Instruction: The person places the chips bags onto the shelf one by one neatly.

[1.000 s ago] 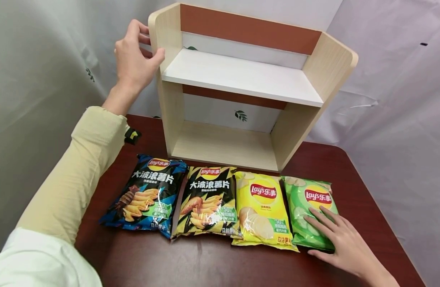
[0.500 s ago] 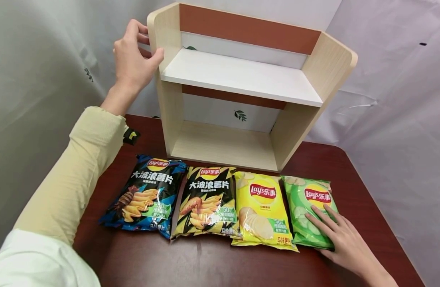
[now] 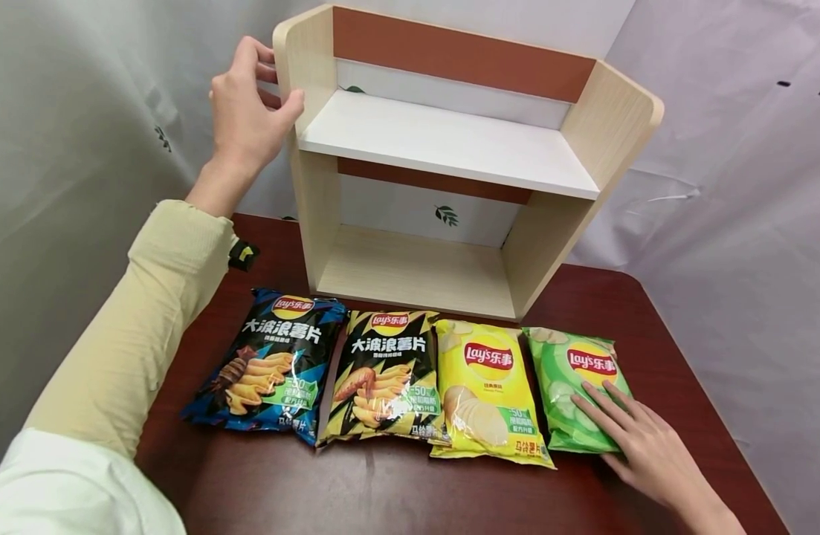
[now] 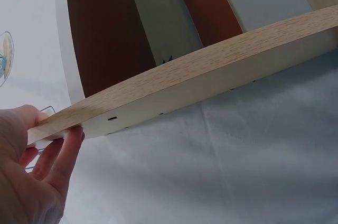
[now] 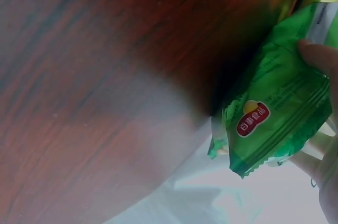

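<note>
Plainly glossy green bag (image 3: 565, 405), perhaps creased, pinched by right hand (image 3: 650, 449); left hand (image 3: 245, 115) grips shelf (image 3: 450, 137).

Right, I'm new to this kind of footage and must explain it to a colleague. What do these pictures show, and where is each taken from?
There is no machine here, just a person's two bare hands. The wide picture comes from a camera worn on the head, looking forward and down. The other two come from wrist cameras, each watching one hand's work.

On the dark red table lie, left to right, a blue-and-black chip bag, a black-and-yellow bag and a yellow bag; a green bag ends the row. Behind them stands a shelf unit.

The left hand grips the shelf unit's left side near the top. The right hand holds the green bag between thumb and fingers.
</note>
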{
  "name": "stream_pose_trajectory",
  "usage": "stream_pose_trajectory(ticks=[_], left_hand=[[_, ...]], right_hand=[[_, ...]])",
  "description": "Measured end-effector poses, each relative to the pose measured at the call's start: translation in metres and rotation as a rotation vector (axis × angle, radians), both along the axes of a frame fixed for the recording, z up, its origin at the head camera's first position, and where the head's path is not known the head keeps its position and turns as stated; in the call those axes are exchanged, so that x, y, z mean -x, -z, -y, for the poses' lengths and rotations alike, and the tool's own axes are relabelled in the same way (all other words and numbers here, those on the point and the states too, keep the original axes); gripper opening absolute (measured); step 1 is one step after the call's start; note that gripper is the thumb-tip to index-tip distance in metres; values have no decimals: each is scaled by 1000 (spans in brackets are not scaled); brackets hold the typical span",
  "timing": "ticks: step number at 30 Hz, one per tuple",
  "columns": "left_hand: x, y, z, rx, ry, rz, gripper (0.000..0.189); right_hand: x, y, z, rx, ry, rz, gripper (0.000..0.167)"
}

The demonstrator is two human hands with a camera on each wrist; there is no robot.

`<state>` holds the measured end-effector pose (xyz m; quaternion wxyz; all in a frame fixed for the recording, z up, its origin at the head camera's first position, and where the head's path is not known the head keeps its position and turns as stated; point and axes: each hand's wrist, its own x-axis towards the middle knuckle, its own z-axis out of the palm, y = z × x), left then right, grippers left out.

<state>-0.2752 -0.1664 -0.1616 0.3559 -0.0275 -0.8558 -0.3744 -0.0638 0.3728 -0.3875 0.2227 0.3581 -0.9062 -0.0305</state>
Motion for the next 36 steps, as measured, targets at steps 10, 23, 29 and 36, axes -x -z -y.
stream_pose_trajectory(ticks=[10,23,29,36], left_hand=[[-2,-2,2,10,-14,19,42],[-1,-2,3,18,-24,17,41],[1,-2,0,-4,-7,-4,40],[1,-1,1,-15,-10,-7,40]], right_hand=[[4,-3,0,56,-32,-69,60],[9,-10,0,156,-45,-181,52],[10,-13,-1,171,-22,-200,54],[10,-20,2,184,3,-235,55]])
